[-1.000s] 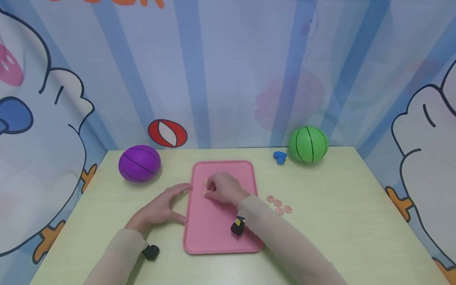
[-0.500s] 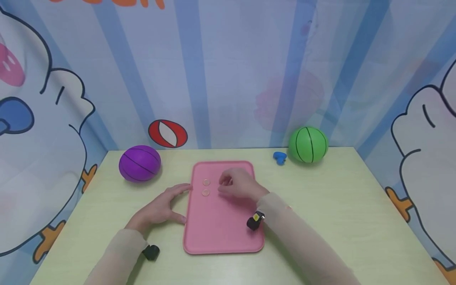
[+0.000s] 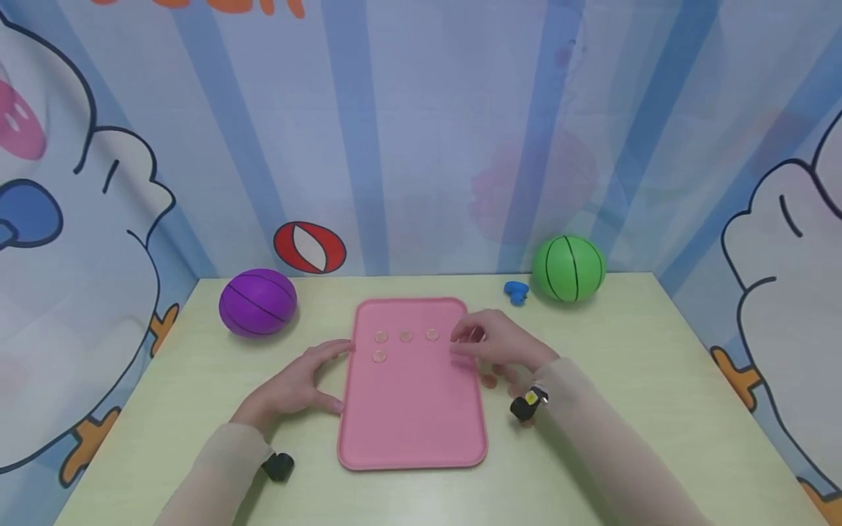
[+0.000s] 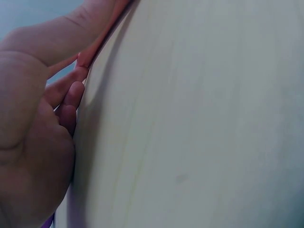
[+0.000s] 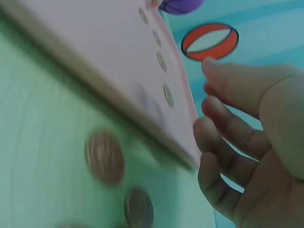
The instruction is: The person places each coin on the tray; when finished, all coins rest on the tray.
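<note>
A pink tray (image 3: 414, 416) lies on the table with small round coins on it. Three form a row near the far end, the middle coin (image 3: 406, 336) among them, and a single coin (image 3: 379, 356) lies below the leftmost. My left hand (image 3: 296, 380) rests against the tray's left edge, thumb and fingers spread. Over the right edge hovers my right hand (image 3: 496, 340). In the right wrist view its fingers (image 5: 209, 135) are loosely bent with nothing between them. Several copper-coloured coins, such as one coin (image 5: 104, 156), lie beside the tray, partly hidden under this hand in the head view.
At the back left stands a purple ball (image 3: 258, 303). A green ball (image 3: 569, 268) and a small blue object (image 3: 517, 293) are at the back right. A printed curtain (image 3: 421, 146) hangs right behind the pale table (image 3: 658, 409).
My right hand has moved right across the tray, from the left coins to the right edge, uncovering the coins of the far row. The left hand has stayed in place.
</note>
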Motion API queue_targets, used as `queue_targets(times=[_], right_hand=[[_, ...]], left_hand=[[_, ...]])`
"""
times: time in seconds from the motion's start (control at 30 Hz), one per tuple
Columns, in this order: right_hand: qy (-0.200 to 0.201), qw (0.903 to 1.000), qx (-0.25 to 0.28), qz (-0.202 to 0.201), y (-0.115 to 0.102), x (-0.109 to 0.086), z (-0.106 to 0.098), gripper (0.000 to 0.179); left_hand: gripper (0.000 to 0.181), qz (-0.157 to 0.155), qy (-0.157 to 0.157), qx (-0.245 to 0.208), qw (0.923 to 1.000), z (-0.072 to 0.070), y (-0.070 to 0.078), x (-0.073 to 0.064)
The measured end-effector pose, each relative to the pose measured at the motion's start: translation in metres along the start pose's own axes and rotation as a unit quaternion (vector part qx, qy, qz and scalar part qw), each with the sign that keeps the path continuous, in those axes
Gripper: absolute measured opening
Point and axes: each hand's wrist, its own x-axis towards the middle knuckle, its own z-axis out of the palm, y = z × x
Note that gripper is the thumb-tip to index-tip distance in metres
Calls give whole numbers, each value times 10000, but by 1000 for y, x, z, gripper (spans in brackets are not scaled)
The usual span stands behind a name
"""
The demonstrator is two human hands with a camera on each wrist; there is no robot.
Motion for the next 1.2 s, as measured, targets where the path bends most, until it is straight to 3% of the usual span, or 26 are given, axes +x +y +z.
queue_targets(times=[0.1, 0.23, 0.37, 0.5, 0.87, 1.2], right_hand=[[-100, 9997, 159, 187, 5, -10, -10, 16], [-65, 9996, -93, 267, 19, -18, -20, 12], [-495, 9983, -14, 303, 35, -24, -28, 6], [-837, 9963, 137, 164, 44, -28, -32, 10], [-1054, 9930, 166, 498, 43, -31, -31, 17], [-1068, 9937, -4, 328, 44, -29, -29, 12]], left_hand=[[109, 71, 13, 40, 10000, 0, 0, 0], [108, 111, 41, 92, 9999, 0, -1, 0], [108, 69, 40, 106, 9999, -1, -1, -1], [109, 28, 52, 102, 9999, -3, -2, -1], [111, -80, -15, 28, 10000, -1, 0, -1], [110, -72, 0, 57, 10000, -1, 1, -2]])
